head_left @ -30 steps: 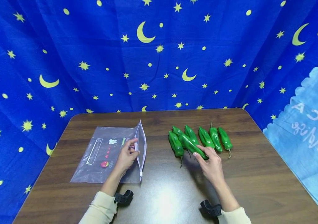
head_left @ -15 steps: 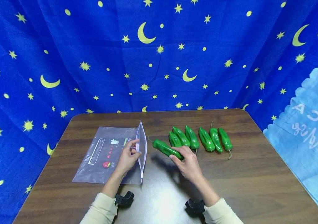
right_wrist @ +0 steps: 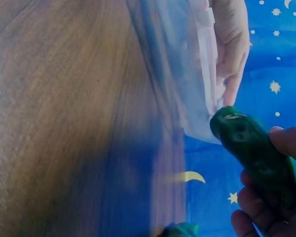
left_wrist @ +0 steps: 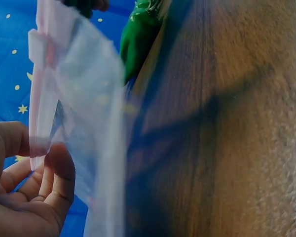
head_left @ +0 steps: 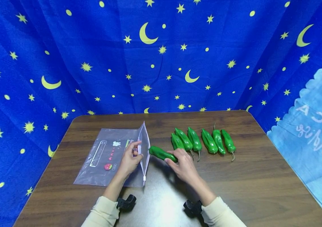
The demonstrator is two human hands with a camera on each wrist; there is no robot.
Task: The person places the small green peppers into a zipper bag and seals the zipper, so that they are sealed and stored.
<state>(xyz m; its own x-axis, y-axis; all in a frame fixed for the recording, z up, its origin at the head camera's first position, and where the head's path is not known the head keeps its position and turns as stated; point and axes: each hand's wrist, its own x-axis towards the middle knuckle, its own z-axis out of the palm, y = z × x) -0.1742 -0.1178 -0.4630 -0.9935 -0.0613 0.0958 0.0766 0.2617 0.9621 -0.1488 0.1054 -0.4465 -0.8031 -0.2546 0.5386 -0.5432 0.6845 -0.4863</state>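
A clear zip bag (head_left: 96, 176) with a strawberry print lies on the left of the table, its mouth spread and facing right. My left hand (head_left: 129, 158) pinches the upper edge of that mouth between thumb and fingers, as the left wrist view (left_wrist: 39, 182) also shows. In my right hand (head_left: 184, 165) is a green pepper (head_left: 160, 153), gripped near one end. The pepper's other end comes right up to the bag's opening; in the right wrist view the pepper (right_wrist: 254, 148) points at the bag's edge (right_wrist: 207, 64). Several more green peppers (head_left: 208, 141) lie right of the bag.
The brown wooden table (head_left: 251, 189) carries everything. A blue curtain (head_left: 109, 44) with moons and stars stands behind it, and a light blue cloth (head_left: 317, 135) hangs at the right. A white slider (head_left: 144, 178) sits at the near end of the bag's zip.
My right hand has lifted the green pepper off the group and carried it left to the bag's mouth. The left hand keeps its pinch on the bag, nearly still.
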